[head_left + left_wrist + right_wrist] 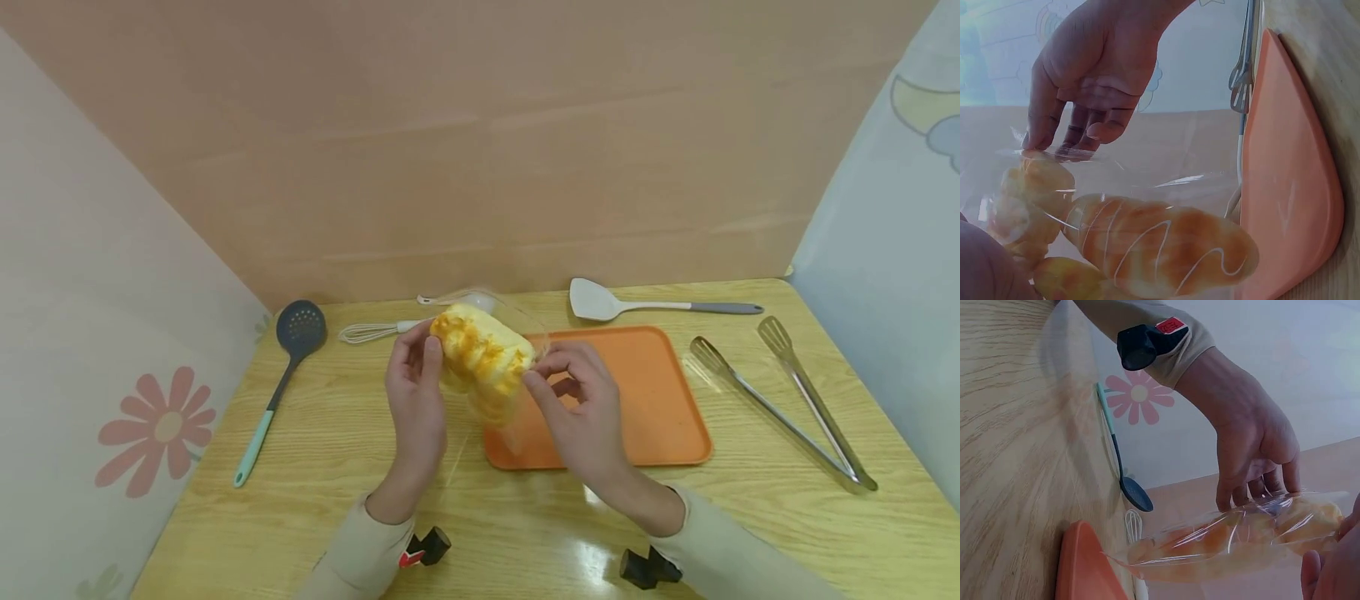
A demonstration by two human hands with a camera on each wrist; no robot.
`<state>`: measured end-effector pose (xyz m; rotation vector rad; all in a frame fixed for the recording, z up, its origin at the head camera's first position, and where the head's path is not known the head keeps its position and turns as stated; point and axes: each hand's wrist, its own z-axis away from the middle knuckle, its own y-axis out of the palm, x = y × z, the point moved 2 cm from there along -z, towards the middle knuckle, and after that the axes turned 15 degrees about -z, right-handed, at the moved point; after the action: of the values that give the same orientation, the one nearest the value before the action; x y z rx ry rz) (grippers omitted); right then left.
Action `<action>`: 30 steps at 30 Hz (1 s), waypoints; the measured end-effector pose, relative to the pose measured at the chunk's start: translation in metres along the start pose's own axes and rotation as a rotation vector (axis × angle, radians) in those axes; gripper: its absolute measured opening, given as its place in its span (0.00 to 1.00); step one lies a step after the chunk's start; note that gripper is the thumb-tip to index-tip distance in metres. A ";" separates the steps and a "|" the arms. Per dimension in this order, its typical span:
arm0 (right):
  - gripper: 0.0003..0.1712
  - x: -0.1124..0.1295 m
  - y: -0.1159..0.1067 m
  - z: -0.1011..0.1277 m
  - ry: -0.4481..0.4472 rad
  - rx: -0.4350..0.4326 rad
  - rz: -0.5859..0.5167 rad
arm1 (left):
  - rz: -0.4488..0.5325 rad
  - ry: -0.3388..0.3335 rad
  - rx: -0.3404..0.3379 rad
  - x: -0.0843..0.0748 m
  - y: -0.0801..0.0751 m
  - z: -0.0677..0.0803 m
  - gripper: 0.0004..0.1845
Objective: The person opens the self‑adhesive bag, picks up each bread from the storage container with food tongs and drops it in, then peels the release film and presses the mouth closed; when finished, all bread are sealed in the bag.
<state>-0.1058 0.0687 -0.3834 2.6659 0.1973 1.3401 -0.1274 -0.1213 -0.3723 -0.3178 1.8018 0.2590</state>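
Observation:
A clear plastic bag of bread [483, 350] is held up over the table between both hands. Inside it, the left wrist view shows a long brown roll with white icing lines [1160, 247] and other golden pieces. My left hand [420, 392] grips the bag's left side, thumb toward me and fingers partly hidden behind. On the right side, my right hand [581, 408] pinches the clear film between thumb and fingers. The right wrist view has the left hand's [1257, 437] fingertips against the film, with part of the right hand [1335, 575] at the edge.
An orange tray [645, 400] lies below and right of the bag. Around it are metal tongs [810, 408], a white spatula [600, 300], a whisk [375, 332] and a dark skimmer [300, 329]. A white-ended utensil [480, 302] is partly hidden behind the bag. Walls enclose the table's back and sides.

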 end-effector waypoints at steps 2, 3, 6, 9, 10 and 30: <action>0.07 -0.003 0.001 -0.004 0.026 0.021 -0.051 | -0.012 -0.032 0.008 0.001 -0.003 -0.003 0.12; 0.07 -0.005 0.002 -0.005 0.041 0.032 -0.086 | -0.019 -0.052 0.020 0.001 -0.004 -0.005 0.12; 0.05 -0.009 0.002 -0.011 0.090 0.058 -0.194 | -0.049 -0.122 0.097 0.002 -0.010 -0.014 0.13; 0.03 -0.014 0.001 -0.016 0.154 0.065 -0.257 | -0.069 -0.200 0.195 0.006 -0.016 -0.024 0.14; 0.03 -0.016 0.000 -0.018 0.181 0.063 -0.265 | -0.071 -0.221 0.228 0.008 -0.019 -0.027 0.15; 0.06 -0.020 0.000 -0.033 0.330 0.092 -0.395 | -0.055 -0.087 0.334 0.027 -0.044 -0.051 0.18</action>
<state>-0.1443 0.0678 -0.3795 2.2826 0.7932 1.6437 -0.1645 -0.1819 -0.3867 -0.1170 1.7130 -0.0674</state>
